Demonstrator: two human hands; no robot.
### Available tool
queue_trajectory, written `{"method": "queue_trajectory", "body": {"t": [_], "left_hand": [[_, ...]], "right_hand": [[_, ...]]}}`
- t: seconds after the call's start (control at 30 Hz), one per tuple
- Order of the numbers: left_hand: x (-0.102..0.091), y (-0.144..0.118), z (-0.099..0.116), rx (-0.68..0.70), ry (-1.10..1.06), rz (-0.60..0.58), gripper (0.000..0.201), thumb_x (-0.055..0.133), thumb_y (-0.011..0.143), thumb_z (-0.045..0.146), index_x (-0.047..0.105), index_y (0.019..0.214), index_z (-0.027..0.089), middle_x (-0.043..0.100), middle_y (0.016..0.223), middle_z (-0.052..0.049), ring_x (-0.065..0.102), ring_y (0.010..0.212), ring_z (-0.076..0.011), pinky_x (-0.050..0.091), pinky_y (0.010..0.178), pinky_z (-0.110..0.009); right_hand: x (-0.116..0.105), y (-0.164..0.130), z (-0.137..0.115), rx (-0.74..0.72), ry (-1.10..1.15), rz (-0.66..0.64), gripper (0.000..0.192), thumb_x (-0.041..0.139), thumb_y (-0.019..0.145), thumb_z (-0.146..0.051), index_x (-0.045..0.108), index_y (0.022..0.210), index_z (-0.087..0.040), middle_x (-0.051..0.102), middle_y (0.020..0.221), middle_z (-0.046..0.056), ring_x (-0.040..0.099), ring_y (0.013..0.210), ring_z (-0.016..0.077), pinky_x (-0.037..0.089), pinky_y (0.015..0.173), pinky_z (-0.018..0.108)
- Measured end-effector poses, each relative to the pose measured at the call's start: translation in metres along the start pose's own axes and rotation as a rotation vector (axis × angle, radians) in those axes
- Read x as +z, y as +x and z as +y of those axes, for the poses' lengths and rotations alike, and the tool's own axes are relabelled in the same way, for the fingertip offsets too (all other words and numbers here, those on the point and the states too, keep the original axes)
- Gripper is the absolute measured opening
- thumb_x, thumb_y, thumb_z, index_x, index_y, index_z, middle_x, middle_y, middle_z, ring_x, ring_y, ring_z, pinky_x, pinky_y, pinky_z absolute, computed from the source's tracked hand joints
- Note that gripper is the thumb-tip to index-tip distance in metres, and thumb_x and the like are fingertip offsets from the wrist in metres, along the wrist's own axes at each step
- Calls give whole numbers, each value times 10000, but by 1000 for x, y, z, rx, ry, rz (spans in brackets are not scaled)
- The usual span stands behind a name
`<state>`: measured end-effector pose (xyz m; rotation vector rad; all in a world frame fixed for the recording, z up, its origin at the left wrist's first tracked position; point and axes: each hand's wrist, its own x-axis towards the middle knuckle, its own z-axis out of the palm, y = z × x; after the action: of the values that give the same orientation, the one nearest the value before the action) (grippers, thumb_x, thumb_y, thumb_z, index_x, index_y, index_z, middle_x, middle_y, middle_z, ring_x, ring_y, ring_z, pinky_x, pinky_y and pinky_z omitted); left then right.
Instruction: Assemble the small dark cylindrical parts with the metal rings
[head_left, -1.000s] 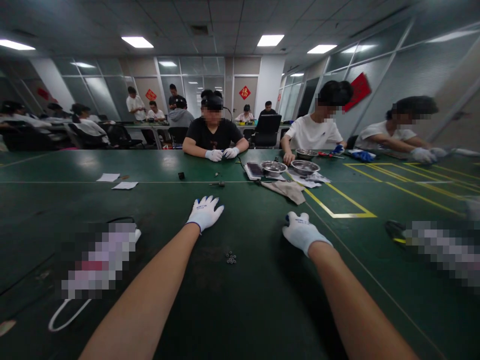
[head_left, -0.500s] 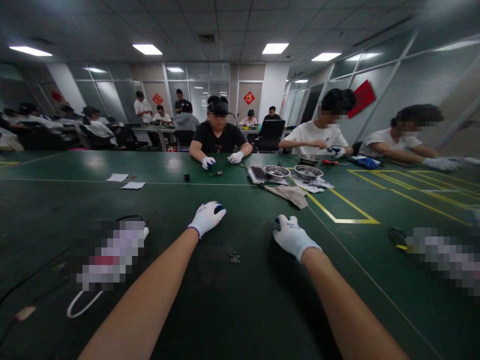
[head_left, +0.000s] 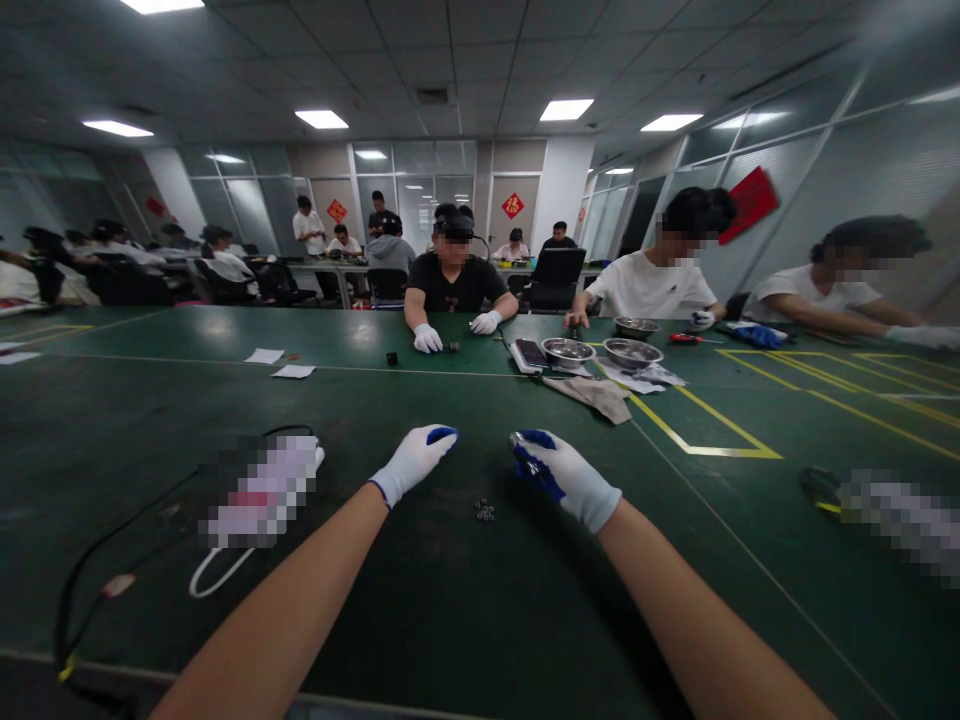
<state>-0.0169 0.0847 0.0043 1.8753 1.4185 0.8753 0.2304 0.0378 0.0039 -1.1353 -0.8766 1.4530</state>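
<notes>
Two gloved hands meet at the frame's centre: our right hand (head_left: pixel 564 478) pinches a small metal part (head_left: pixel 520 441) in closed fingers, while our left hand (head_left: pixel 411 462) hovers loosely curled, holding nothing. Just below lies a cluster of small nuts (head_left: pixel 484 511) on the green table (head_left: pixel 480 620), untouched, so we judge the work barely begun.

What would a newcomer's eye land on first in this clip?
Two white-gloved hands at the centre: the left hand empty, the right hand pinching a small metal part. Between them a cluster of nuts lies on the green table. Beyond, steel bowls sit before other seated people.
</notes>
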Motion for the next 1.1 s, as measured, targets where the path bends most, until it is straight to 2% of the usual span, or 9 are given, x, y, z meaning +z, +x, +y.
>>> {"method": "queue_trajectory", "body": {"t": [0.07,0.2,0.4,0.53,0.7,0.77,0.93,1.1], "left_hand": [[0,-8,2,9,-27,-5,287,638,903,306,775,1109,161,795,1154,-86,734,1086,-243,552,1025,-362],[1,-19,5,32,-63,-16,266,645,895,301,778,1090,177,796,1152,-75,727,1102,-249,545,1046,-381],[3,-31,11,65,-36,-29,257,651,889,311,775,1071,180,792,1128,-87,726,1081,-265,548,1029,-396],[7,-42,17,116,26,-52,291,664,881,315,758,1126,190,770,1184,-91,709,1125,-264,532,1055,-392],[20,-55,30,184,-35,-53,372,702,857,290,699,1216,196,747,1228,-95,699,1135,-247,535,1041,-373],[26,-58,36,194,-39,-43,366,746,823,291,691,1175,209,758,1171,-84,711,1076,-244,555,986,-367],[30,-61,46,128,72,47,205,760,823,358,669,940,216,757,935,-49,710,875,-228,554,801,-333],[25,-58,43,185,137,16,115,673,895,330,670,915,216,746,925,-43,696,883,-225,527,787,-316]], "right_hand": [[4,0,3,52,127,-41,258,842,766,-230,718,987,-182,765,923,50,745,820,194,626,779,307],[8,3,11,56,245,-87,186,833,789,-247,721,927,-190,772,879,34,763,843,204,638,830,345],[10,8,24,-23,333,-156,290,877,742,-232,708,978,-229,780,920,21,773,893,225,631,882,403],[14,5,28,-80,390,-130,417,933,648,-219,698,992,-249,783,899,9,777,874,257,637,868,456],[24,-5,25,-153,378,-96,537,948,623,-238,688,1093,-244,781,919,22,776,891,271,640,842,434],[29,-9,25,-185,368,-79,539,944,634,-243,683,1106,-239,773,932,24,771,922,266,636,858,416],[47,-19,29,-243,398,8,549,958,597,-254,654,1053,-271,747,937,-7,760,948,252,630,893,413],[56,-23,35,-306,332,110,558,959,587,-330,647,1045,-262,738,968,1,741,942,236,607,940,435]]}}
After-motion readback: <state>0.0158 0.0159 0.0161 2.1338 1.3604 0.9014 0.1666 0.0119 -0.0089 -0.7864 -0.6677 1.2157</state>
